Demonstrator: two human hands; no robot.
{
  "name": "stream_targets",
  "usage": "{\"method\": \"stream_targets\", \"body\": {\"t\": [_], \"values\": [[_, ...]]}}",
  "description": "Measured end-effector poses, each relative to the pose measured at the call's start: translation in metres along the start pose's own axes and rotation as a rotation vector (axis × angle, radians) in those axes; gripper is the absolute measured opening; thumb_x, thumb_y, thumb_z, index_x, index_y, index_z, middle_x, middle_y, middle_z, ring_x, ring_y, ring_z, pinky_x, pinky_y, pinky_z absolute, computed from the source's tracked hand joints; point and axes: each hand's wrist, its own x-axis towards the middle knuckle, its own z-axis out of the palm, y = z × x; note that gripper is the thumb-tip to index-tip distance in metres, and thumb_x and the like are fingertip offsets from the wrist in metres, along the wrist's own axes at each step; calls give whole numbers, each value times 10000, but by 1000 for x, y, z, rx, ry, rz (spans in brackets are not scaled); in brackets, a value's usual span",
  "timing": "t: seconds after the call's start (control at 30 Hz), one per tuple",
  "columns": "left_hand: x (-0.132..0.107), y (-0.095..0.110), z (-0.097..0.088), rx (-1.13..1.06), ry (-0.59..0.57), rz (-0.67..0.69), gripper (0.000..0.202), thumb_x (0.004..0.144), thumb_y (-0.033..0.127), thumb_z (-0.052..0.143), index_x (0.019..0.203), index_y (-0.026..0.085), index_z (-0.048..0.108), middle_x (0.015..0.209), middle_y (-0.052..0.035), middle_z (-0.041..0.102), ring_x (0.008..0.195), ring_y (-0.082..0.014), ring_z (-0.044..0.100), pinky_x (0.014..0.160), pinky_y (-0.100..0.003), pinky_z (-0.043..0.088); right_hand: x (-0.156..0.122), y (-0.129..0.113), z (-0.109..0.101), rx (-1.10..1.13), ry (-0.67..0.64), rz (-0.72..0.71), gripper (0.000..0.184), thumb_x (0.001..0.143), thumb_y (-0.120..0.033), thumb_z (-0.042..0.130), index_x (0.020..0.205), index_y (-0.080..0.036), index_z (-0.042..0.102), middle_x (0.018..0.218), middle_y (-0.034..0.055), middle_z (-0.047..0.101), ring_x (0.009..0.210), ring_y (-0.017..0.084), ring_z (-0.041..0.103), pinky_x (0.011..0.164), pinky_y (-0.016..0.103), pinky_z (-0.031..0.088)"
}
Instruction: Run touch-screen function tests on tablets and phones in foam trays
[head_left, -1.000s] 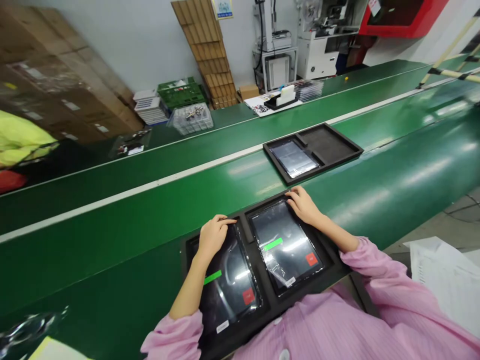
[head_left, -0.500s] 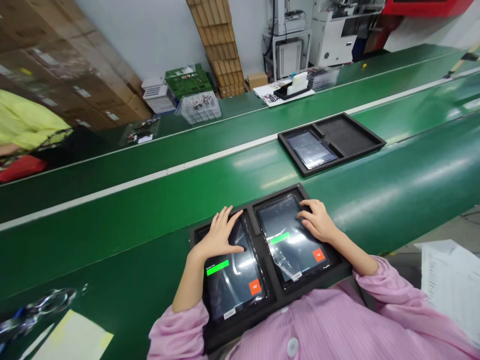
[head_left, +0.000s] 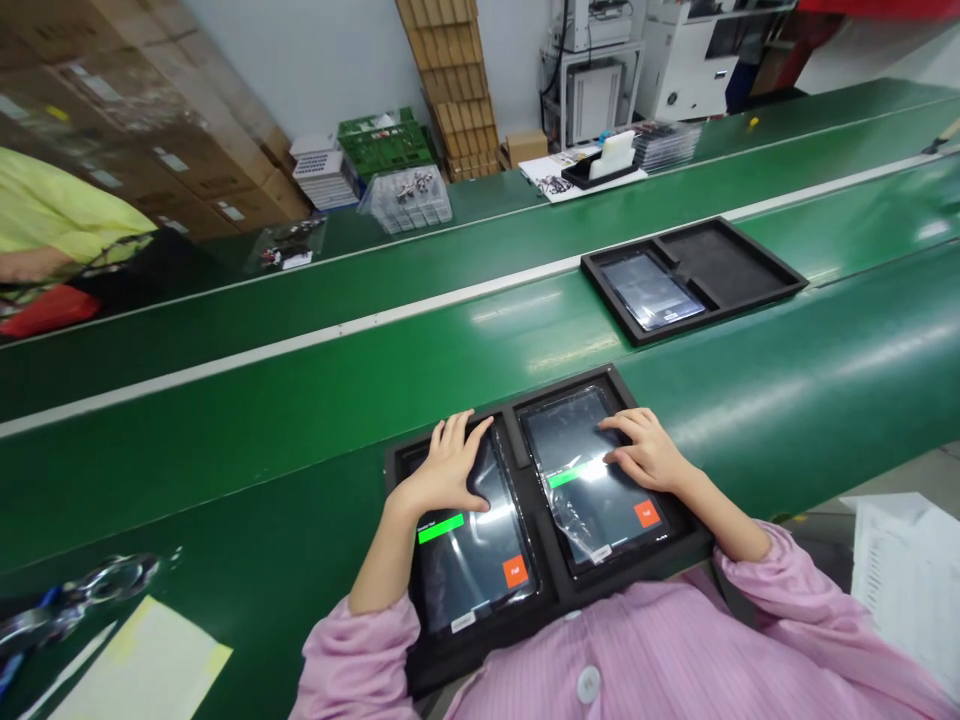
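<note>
Two tablets lie side by side in a black foam tray (head_left: 551, 560) close to my body. My left hand (head_left: 448, 470) spreads its fingers over the upper part of the left tablet (head_left: 480, 570), thumb over the screen. On the right tablet (head_left: 592, 500), my right hand (head_left: 646, 448) rests at the right edge with index finger and thumb extended over the glass. Each screen shows a green bar and an orange-red square that reads "Fail". Clear film, wrinkled at the right tablet's lower left, covers the glass. Neither hand grasps anything.
A second black tray (head_left: 742, 265) with one tablet (head_left: 651, 290) sits farther along the green conveyor (head_left: 300, 400). Paper (head_left: 142, 665) and a shiny metal tool (head_left: 82, 600) lie at lower left. Printed sheets (head_left: 907, 590) are at right. Across the line is a person in a yellow sleeve (head_left: 60, 215).
My right thumb has come out from the other fingers and spread lower over the right tablet's screen. The left hand keeps its place. The view has shifted slightly.
</note>
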Motion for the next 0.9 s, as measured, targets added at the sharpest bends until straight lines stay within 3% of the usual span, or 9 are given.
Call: {"method": "stream_targets", "body": {"t": [0.1, 0.27, 0.47, 0.57, 0.67, 0.77, 0.9], "values": [[0, -5, 1, -37, -5, 22, 1344, 575, 586, 848, 1573, 189, 40, 1598, -287, 74, 1492, -481, 9, 1167, -686, 35, -3, 1, -1, -39, 28, 132, 474, 998, -290, 333, 829, -249, 774, 1182, 81, 595, 1056, 277, 513, 934, 471, 376], [0, -13, 3, -117, 24, 72, 1285, 620, 639, 811, 1575, 219, 60, 1604, -259, 92, 1488, -487, 21, 1161, -695, 21, -6, 6, 0, -58, 178, 505, 492, 991, -357, 311, 884, -244, 778, 1132, 95, 567, 1043, 292, 509, 937, 469, 400], [0, -2, 0, -76, -3, 24, 1330, 565, 625, 851, 1568, 185, 96, 1601, -280, 57, 1483, -501, -18, 1161, -694, 14, -6, 6, 2, -103, 151, 383, 484, 1007, -333, 322, 855, -244, 773, 1165, 93, 543, 1062, 280, 517, 916, 452, 399], [0, 2, -4, -75, -6, -2, 1315, 556, 590, 871, 1561, 187, 125, 1597, -279, 69, 1486, -494, -11, 1161, -698, 20, -7, 7, 6, -217, 127, 472, 374, 966, -283, 391, 935, -232, 760, 1169, 107, 533, 1075, 290, 501, 904, 458, 405], [-1, 2, -9, -138, -28, 42, 1059, 614, 596, 849, 1485, 269, 344, 1614, -204, 97, 1493, -477, -12, 1157, -707, 17, -8, 10, 12, -316, 101, 592, 276, 851, -203, 484, 941, -206, 745, 1184, 136, 512, 1089, 323, 467, 859, 466, 431], [-1, 3, -13, -159, -59, 67, 711, 674, 570, 828, 1289, 310, 581, 1645, -117, 27, 1481, -496, -77, 1138, -729, -11, -8, 13, 16, -327, 71, 592, 294, 765, -143, 501, 919, -205, 743, 1210, 140, 495, 1097, 341, 440, 833, 474, 443], [0, 9, -12, -174, -74, 45, 581, 703, 543, 819, 1212, 320, 650, 1653, -69, -56, 1465, -515, -125, 1127, -733, -45, -9, 14, 16, -302, 62, 570, 319, 758, -128, 493, 934, -205, 748, 1227, 142, 475, 1099, 352, 429, 828, 494, 447]]}}
